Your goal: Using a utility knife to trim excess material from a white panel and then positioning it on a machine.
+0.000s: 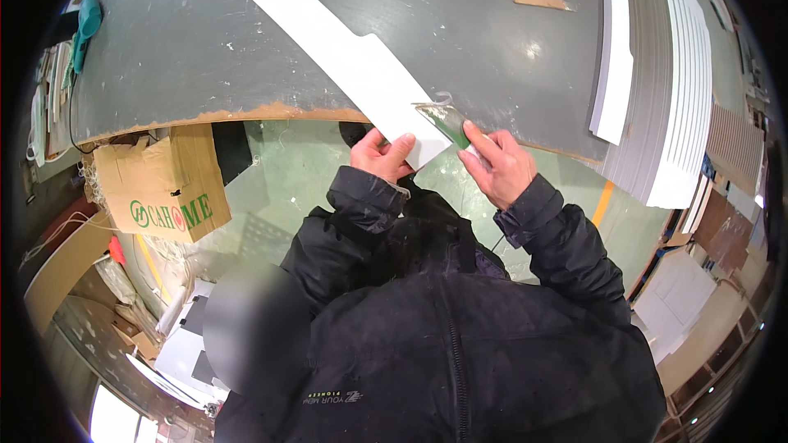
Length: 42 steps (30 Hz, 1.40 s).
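At the grey counter (492, 49), your left hand (380, 156) pinches a long, flat white panel (345, 59), stepped along one side; your right hand (502, 171) grips a green tool (448, 123).

The upper edge of the frame cuts off the far end of the white strip (328, 41) and the grey desk (509, 49). Fingertips of the left hand (383, 154) are concealed beneath the strip. The right hand (501, 168) covers the grip of the green-tinted tool (451, 123). Material of the curled sliver (445, 98) at its edge: undetermined. Lower left, a blurred patch (257, 328) masks whatever lies there.
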Each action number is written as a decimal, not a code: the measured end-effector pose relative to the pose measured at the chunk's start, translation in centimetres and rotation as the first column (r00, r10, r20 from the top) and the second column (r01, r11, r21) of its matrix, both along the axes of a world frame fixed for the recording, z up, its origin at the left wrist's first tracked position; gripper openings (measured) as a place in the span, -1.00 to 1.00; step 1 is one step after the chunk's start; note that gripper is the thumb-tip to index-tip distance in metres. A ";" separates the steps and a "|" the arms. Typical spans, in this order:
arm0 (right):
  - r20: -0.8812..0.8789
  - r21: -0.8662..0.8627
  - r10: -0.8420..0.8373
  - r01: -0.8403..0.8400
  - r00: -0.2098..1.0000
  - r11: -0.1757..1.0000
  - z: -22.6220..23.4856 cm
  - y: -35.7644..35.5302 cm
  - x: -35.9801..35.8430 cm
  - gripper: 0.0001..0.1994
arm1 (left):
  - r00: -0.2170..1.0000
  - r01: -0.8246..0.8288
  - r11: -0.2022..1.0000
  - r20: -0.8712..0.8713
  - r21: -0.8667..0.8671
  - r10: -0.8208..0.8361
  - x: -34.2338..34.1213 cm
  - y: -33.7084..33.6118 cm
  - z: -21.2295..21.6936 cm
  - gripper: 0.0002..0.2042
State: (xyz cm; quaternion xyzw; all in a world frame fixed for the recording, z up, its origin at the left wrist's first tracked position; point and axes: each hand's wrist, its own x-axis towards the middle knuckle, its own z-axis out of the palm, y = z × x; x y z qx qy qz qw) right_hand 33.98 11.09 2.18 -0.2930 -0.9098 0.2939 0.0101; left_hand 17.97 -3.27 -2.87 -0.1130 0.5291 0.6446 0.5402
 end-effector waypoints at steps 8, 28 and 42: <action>0.059 0.001 0.142 -0.143 0.988 0.990 0.4 4.7 -8.0 -0.59 | 1.000 -0.009 0.999 0.007 0.044 0.009 0.2 0.1 0.7 -0.63; 0.055 -0.031 0.739 -0.738 0.672 0.674 1.7 13.1 -16.8 -0.55 | 0.970 0.237 0.971 -0.052 -0.026 -0.238 -2.6 -4.8 0.8 -0.64; 0.004 0.108 0.837 -0.833 0.547 0.543 0.8 11.7 -20.2 -0.55 | 0.990 0.116 0.992 -0.079 0.046 -0.113 -3.9 -4.1 0.9 -0.57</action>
